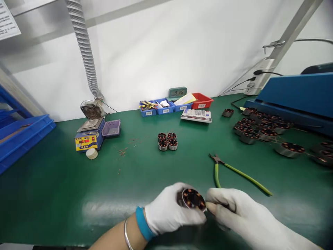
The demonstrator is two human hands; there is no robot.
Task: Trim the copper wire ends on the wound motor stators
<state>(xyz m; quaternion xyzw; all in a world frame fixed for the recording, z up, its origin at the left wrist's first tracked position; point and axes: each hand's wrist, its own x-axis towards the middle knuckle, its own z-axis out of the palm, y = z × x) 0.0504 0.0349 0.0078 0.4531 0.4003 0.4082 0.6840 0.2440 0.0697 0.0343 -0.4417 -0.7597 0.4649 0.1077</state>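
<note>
Wrapped in a white glove, my left hand (pixel 175 210) holds a motor stator (pixel 194 199), a metal ring with copper windings inside, its open face tilted up. My right hand (pixel 234 210), also gloved, is closed in a pinch right at the stator's right edge. What lies between those fingertips is too small and blurred to name. Green-handled cutting pliers (pixel 243 176) lie with handles spread just beyond my right hand. Farther forward, a small block of several stators (pixel 168 141) stands on the green tabletop (pixel 140 159).
Many more stators (pixel 267 133) crowd the right side before a blue machine (pixel 291 100). A yellow-fronted solder pot (pixel 90 137) and purple tray (pixel 111 128) stand left, near wire scraps (pixel 122 151). Along the wall are small bins (pixel 165 110), a clock (pixel 177 92) and a calculator (pixel 196 116).
</note>
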